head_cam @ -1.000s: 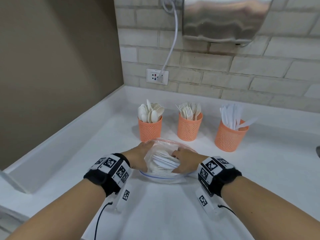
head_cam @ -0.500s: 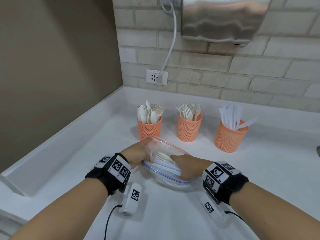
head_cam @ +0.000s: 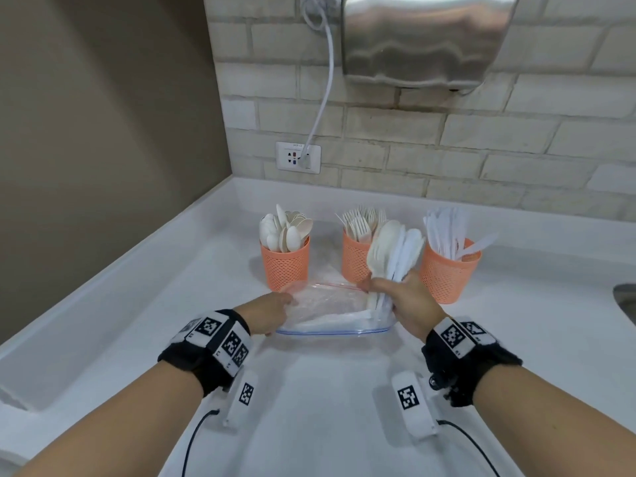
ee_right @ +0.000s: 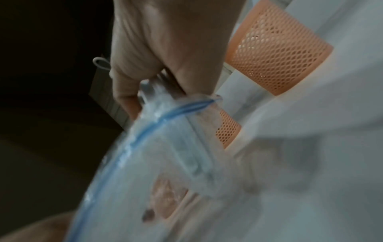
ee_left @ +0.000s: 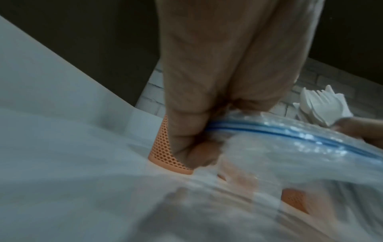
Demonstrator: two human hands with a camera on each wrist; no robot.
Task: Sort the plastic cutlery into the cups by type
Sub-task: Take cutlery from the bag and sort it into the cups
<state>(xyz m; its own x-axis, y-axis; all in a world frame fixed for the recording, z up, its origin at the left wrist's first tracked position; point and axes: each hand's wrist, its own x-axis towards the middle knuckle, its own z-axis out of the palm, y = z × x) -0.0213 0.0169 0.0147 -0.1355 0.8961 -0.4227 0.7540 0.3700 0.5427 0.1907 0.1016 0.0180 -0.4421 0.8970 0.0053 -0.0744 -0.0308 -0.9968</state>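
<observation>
Three orange mesh cups stand in a row on the white counter: spoons in the left cup (head_cam: pixel 285 261), forks in the middle cup (head_cam: pixel 356 258), knives in the right cup (head_cam: pixel 449 271). A clear zip bag (head_cam: pixel 330 309) with a blue seal lies in front of them. My right hand (head_cam: pixel 401 297) grips a bundle of white spoons (head_cam: pixel 392 251) by the handles, bowls up, with the handle ends still inside the bag's mouth. My left hand (head_cam: pixel 270 313) pinches the bag's left edge (ee_left: pixel 207 129). The right wrist view shows the gripped handles (ee_right: pixel 153 91) at the bag's seal.
A brick wall with a socket (head_cam: pixel 298 157) and a cable runs behind the cups; a metal dryer (head_cam: pixel 423 39) hangs above. A brown wall closes the left side. The counter's raised rim (head_cam: pixel 113 270) runs along the left. A dark edge (head_cam: pixel 628 301) shows at far right.
My right hand has closed on a bundle of spoons inside the bag and lifted it up and to the right, out of the mouth. My left hand still holds the bag.
</observation>
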